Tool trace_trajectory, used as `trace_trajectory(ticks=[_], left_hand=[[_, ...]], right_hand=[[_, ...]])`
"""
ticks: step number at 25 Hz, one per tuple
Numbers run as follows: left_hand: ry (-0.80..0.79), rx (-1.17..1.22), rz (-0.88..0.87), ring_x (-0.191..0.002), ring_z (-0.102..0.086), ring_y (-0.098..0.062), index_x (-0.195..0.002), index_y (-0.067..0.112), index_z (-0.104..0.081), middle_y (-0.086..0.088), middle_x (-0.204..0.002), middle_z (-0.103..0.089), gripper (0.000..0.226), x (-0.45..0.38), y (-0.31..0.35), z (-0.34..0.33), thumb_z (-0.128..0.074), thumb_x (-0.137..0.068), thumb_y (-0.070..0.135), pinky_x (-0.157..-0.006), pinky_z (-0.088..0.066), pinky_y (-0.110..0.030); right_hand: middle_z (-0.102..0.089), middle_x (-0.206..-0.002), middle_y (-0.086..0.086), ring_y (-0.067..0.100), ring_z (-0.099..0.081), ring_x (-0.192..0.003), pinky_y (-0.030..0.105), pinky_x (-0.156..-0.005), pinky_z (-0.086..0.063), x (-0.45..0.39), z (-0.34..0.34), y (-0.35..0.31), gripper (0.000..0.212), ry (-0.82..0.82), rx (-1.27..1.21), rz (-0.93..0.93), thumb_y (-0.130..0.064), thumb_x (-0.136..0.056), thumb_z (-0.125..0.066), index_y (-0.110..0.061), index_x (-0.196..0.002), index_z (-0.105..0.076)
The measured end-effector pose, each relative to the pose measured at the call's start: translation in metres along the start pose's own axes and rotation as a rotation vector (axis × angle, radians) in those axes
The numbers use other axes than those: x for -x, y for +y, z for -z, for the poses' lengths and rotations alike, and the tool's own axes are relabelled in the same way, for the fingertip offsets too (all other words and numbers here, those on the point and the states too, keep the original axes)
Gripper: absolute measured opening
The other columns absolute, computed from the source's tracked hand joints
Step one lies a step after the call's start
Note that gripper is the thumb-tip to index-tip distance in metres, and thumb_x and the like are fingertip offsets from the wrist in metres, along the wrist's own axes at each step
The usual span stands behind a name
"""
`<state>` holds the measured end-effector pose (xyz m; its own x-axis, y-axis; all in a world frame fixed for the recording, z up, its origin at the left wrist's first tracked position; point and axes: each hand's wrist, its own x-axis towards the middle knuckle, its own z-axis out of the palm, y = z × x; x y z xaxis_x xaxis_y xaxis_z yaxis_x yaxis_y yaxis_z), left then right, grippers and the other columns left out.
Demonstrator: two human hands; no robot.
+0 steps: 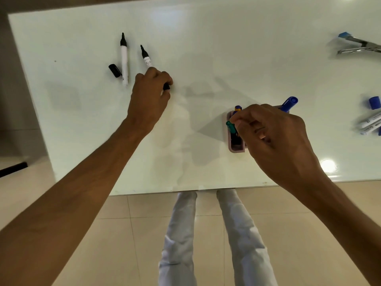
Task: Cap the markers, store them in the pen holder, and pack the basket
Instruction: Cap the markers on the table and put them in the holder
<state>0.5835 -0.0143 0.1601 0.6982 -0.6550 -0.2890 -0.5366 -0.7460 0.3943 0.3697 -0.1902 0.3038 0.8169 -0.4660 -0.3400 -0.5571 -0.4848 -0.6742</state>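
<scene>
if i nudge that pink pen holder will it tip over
Possibly: the pink pen holder looks narrow, and the blue marker leans far out over its rim. The glossy white table probably lets it slide first.

Both forearms are bare up to the picture's edge, with no sleeve, watch, ring or glove visible on the left hand (151,89) or the right hand (274,137), and the two legs wear loose, creased white trousers (181,240) below.
</scene>
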Motion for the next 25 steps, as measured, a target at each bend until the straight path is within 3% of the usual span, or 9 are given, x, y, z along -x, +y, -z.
trace_trajectory(ticks=[2, 5, 9, 11, 14, 16, 19, 22, 25], left_hand=[[0.016, 0.107, -0.004, -0.101, -0.066, -0.030, -0.119, 0.015, -0.075, -0.006, -0.121, -0.070, 0.021, 0.015, 0.004, -0.004, -0.069, -0.099, 0.014, -0.091, -0.052, -0.035], [0.063, 0.413, 0.103, -0.092, -0.073, -0.014, -0.109, 0.017, -0.080, 0.001, -0.107, -0.075, 0.017, 0.038, 0.016, -0.007, -0.079, -0.092, 0.016, -0.087, -0.061, -0.030], [-0.053, 0.809, 0.333, -0.085, -0.080, -0.006, -0.106, 0.027, -0.082, 0.009, -0.100, -0.081, 0.021, 0.067, 0.037, -0.001, -0.087, -0.087, 0.020, -0.078, -0.058, -0.015], [-0.075, 0.896, 0.325, -0.087, -0.081, -0.006, -0.108, 0.026, -0.083, 0.012, -0.104, -0.082, 0.023, 0.080, 0.049, 0.006, -0.088, -0.087, 0.020, -0.079, -0.055, -0.010], [-0.057, 0.956, 0.236, -0.090, -0.082, -0.009, -0.111, 0.020, -0.081, 0.007, -0.107, -0.082, 0.026, 0.093, 0.069, 0.021, -0.088, -0.087, 0.013, -0.084, -0.059, -0.016], [-0.046, 0.987, 0.196, -0.092, -0.082, -0.013, -0.112, 0.017, -0.081, 0.003, -0.110, -0.082, 0.027, 0.096, 0.080, 0.031, -0.087, -0.087, 0.009, -0.088, -0.062, -0.023], [-0.061, 1.103, 0.161, -0.095, -0.082, -0.019, -0.111, 0.016, -0.080, 0.000, -0.109, -0.083, 0.027, 0.098, 0.088, 0.046, -0.085, -0.088, 0.004, -0.088, -0.063, -0.028], [-0.082, 1.231, 0.112, -0.095, -0.081, -0.022, -0.107, 0.018, -0.080, -0.002, -0.103, -0.083, 0.025, 0.101, 0.090, 0.056, -0.084, -0.087, 0.005, -0.087, -0.063, -0.028], [-0.094, 1.291, 0.085, -0.094, -0.078, -0.022, -0.105, 0.021, -0.080, 0.002, -0.101, -0.081, 0.023, 0.106, 0.089, 0.058, -0.082, -0.086, 0.006, -0.090, -0.063, -0.037]], right_hand=[[-0.075, -0.088, -0.004, 0.014, -0.067, -0.078, 0.044, -0.081, -0.056, -0.002, -0.001, -0.002, 0.014, -0.008, -0.008, -0.016, -0.007, -0.100, -0.062, -0.011, -0.099, -0.076], [-0.076, -0.090, -0.007, 0.012, -0.071, -0.081, 0.033, -0.077, -0.059, -0.004, -0.004, -0.005, 0.015, -0.033, -0.074, -0.107, -0.013, -0.102, -0.062, -0.016, -0.103, -0.077], [-0.079, -0.095, -0.004, 0.011, -0.077, -0.089, 0.032, -0.082, -0.066, -0.013, -0.018, -0.014, 0.017, -0.023, -0.507, -0.417, -0.021, -0.101, -0.062, -0.019, -0.113, -0.074], [-0.078, -0.107, -0.005, 0.010, -0.076, -0.099, 0.035, -0.089, -0.063, -0.020, -0.030, -0.018, 0.029, -0.061, -0.538, -0.499, -0.032, -0.098, -0.065, -0.024, -0.125, -0.069], [-0.073, -0.120, -0.005, 0.014, -0.070, -0.112, 0.041, -0.099, -0.057, -0.031, -0.051, -0.029, 0.042, -0.200, -0.565, -0.601, -0.046, -0.094, -0.062, -0.027, -0.132, -0.063], [-0.072, -0.116, 0.001, 0.021, -0.070, -0.110, 0.049, -0.103, -0.056, -0.039, -0.062, -0.037, 0.032, -0.208, -0.702, -0.719, -0.046, -0.099, -0.055, -0.022, -0.116, -0.067], [-0.069, -0.102, 0.005, 0.028, -0.074, -0.102, 0.051, -0.097, -0.061, -0.049, -0.064, -0.036, 0.026, -0.250, -1.040, -0.908, -0.037, -0.103, -0.055, -0.015, -0.111, -0.066], [-0.071, -0.096, 0.009, 0.026, -0.073, -0.095, 0.042, -0.084, -0.064, -0.048, -0.053, -0.033, 0.016, -0.402, -1.243, -0.843, -0.023, -0.102, -0.057, -0.011, -0.102, -0.067], [-0.073, -0.096, 0.014, 0.026, -0.076, -0.092, 0.042, -0.091, -0.063, -0.046, -0.048, -0.030, 0.013, -0.361, -1.275, -0.821, -0.015, -0.101, -0.062, -0.006, -0.106, -0.068]])
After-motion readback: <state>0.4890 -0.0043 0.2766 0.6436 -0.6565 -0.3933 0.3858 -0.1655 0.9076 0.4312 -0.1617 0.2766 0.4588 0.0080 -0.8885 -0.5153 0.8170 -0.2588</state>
